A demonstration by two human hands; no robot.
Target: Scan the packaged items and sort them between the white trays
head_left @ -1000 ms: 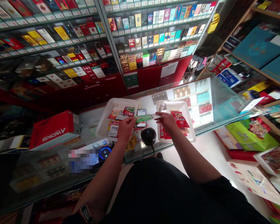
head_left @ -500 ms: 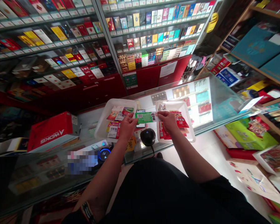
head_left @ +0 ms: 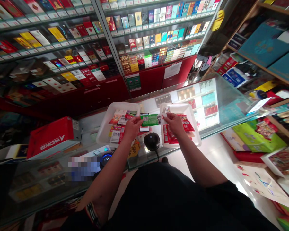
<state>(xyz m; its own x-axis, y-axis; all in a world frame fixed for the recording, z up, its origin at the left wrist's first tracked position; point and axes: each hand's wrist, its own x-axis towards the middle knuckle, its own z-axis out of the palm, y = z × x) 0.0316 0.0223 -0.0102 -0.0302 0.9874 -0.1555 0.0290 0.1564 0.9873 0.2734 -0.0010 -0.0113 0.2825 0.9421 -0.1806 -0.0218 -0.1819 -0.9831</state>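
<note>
A green and white snack packet (head_left: 151, 120) is stretched flat between my two hands. Its left end is pinched by my left hand (head_left: 133, 126), its right end by my right hand (head_left: 173, 123). Under the packet a phone (head_left: 144, 129) lies on the glass counter, partly covered. The left white tray (head_left: 103, 131) holds several packets (head_left: 117, 133) and is partly behind my left hand. In the right white tray (head_left: 197, 136) are red packets (head_left: 187, 123), some hidden by my right hand. Just below the packet stands a black scanner-like device (head_left: 152, 141) with a cable.
The glass counter (head_left: 228, 99) runs across in front of me. At left are a red box (head_left: 49, 136) and a device with a blue-lit ring (head_left: 107, 159). Shelves of small boxes (head_left: 137, 41) rise behind the counter. Green cartons (head_left: 252, 138) stand at right.
The green packet is turned slightly and lies more level, its printed code plainer to see. Both hands keep hold of its ends. The view has shifted slightly.
</note>
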